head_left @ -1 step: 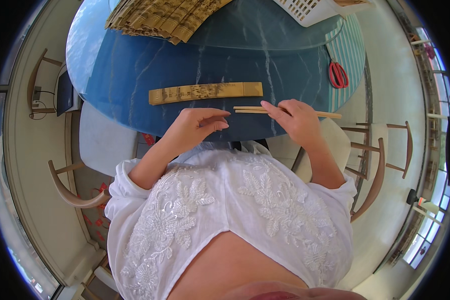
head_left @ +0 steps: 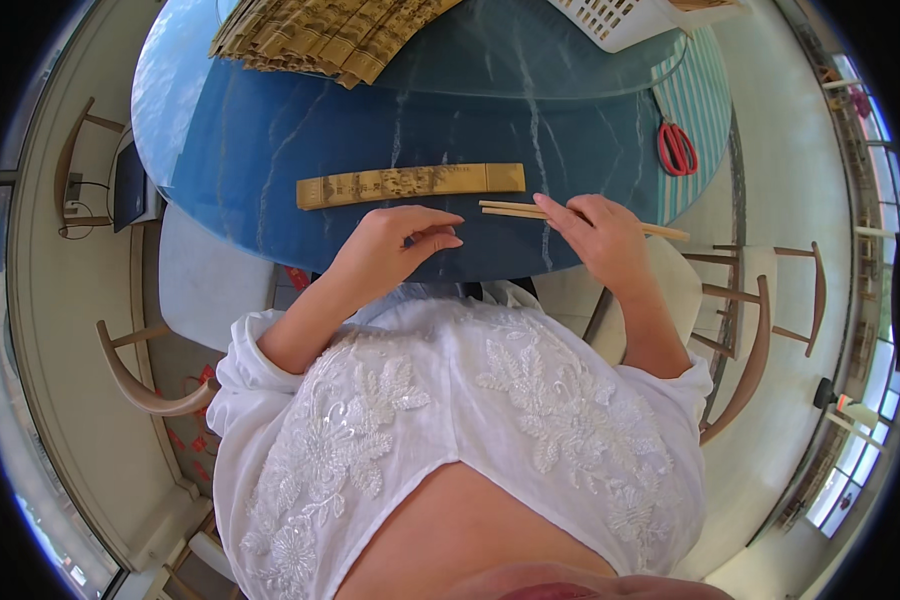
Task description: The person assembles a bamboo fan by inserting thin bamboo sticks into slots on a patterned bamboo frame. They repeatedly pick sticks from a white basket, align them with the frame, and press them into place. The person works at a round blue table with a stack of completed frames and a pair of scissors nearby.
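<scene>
The right hand grasps a pair of wooden chopsticks near the right side of the near edge of the blue surface, their tips pointing left. The left hand is loosely curved and released, thumb and fingers parted, just left of those tips. A flat golden paper sleeve lies beyond both hands, at the middle. Red-handled scissors lie far right, and a stack of golden sleeves sits far left
</scene>
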A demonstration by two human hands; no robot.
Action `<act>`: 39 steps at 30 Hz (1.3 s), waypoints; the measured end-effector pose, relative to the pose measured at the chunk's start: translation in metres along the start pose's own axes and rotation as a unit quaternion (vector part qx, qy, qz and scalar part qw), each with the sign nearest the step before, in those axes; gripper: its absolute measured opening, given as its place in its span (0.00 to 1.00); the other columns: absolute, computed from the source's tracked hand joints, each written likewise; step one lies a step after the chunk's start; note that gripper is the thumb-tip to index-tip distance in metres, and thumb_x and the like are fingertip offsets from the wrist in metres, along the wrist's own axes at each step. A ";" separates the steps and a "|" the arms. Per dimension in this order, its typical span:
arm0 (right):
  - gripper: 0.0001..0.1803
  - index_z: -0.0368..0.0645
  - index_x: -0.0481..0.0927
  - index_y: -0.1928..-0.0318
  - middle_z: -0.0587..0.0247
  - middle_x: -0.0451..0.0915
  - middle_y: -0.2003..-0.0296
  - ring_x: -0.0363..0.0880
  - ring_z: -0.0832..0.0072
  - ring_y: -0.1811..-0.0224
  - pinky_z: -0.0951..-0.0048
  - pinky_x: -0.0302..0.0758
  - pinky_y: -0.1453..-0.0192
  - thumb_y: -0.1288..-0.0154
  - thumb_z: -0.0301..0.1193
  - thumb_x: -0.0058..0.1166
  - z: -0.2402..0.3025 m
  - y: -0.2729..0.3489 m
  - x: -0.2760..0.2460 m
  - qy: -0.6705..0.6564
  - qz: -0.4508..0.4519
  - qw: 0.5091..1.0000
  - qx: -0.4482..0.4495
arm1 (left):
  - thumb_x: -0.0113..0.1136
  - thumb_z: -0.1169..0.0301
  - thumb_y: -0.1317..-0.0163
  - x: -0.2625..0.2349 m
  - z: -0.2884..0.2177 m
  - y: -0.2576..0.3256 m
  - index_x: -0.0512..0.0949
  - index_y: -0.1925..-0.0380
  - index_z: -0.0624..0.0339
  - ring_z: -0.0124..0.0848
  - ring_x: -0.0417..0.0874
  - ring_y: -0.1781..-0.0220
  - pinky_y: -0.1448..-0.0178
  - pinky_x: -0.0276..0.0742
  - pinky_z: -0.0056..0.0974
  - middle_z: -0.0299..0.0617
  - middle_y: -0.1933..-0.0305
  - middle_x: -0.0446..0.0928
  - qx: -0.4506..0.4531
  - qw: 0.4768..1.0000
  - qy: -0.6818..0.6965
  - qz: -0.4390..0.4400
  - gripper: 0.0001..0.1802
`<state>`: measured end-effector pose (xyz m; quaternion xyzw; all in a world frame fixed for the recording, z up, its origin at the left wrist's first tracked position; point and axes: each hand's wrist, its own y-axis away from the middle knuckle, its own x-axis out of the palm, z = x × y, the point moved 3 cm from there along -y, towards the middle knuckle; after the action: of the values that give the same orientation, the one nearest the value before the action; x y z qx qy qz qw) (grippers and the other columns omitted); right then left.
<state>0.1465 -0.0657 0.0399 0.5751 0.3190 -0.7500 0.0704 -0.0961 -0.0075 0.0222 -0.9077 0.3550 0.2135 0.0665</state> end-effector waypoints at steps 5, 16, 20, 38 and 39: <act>0.22 0.50 0.80 0.49 0.68 0.69 0.77 0.72 0.73 0.74 0.72 0.70 0.72 0.47 0.26 0.62 -0.023 0.012 -0.005 0.043 -0.015 0.995 0.086 | 0.62 0.71 0.45 0.011 -0.007 -0.052 0.82 0.60 0.57 0.36 0.74 0.58 0.53 0.72 0.37 0.41 0.59 0.75 0.202 0.958 -0.201 -0.038 0.11; 0.19 0.53 0.81 0.52 0.68 0.69 0.78 0.71 0.74 0.75 0.72 0.69 0.74 0.46 0.27 0.61 -0.047 0.021 0.001 0.018 -0.010 0.992 0.127 | 0.64 0.66 0.46 0.027 0.011 -0.100 0.82 0.61 0.50 0.34 0.70 0.50 0.44 0.60 0.40 0.36 0.58 0.72 0.188 0.950 -0.251 -0.012 0.12; 0.17 0.53 0.82 0.53 0.69 0.68 0.78 0.71 0.74 0.76 0.72 0.69 0.74 0.46 0.28 0.61 -0.053 0.021 0.006 0.009 -0.013 0.993 0.119 | 0.63 0.66 0.44 0.027 0.009 -0.103 0.80 0.64 0.53 0.34 0.69 0.50 0.43 0.60 0.40 0.36 0.58 0.71 0.177 0.956 -0.235 0.021 0.09; 0.16 0.53 0.83 0.55 0.69 0.67 0.78 0.70 0.74 0.76 0.72 0.68 0.75 0.46 0.28 0.60 -0.055 0.004 0.010 -0.030 0.018 0.997 0.068 | 0.59 0.69 0.42 0.030 0.004 -0.109 0.75 0.67 0.58 0.36 0.69 0.52 0.45 0.61 0.39 0.38 0.61 0.69 0.175 0.964 -0.191 0.052 0.05; 0.16 0.53 0.83 0.55 0.69 0.67 0.78 0.70 0.74 0.76 0.72 0.68 0.74 0.46 0.28 0.60 -0.055 0.003 0.011 -0.027 0.022 0.997 0.067 | 0.59 0.70 0.41 0.028 0.004 -0.108 0.75 0.67 0.58 0.36 0.69 0.52 0.45 0.61 0.39 0.38 0.61 0.69 0.176 0.965 -0.186 0.049 0.06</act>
<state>0.1890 -0.0344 0.0219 0.5654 0.2533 -0.7829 0.0571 -0.0059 0.0562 0.0031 -0.8073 0.4126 0.3158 0.2799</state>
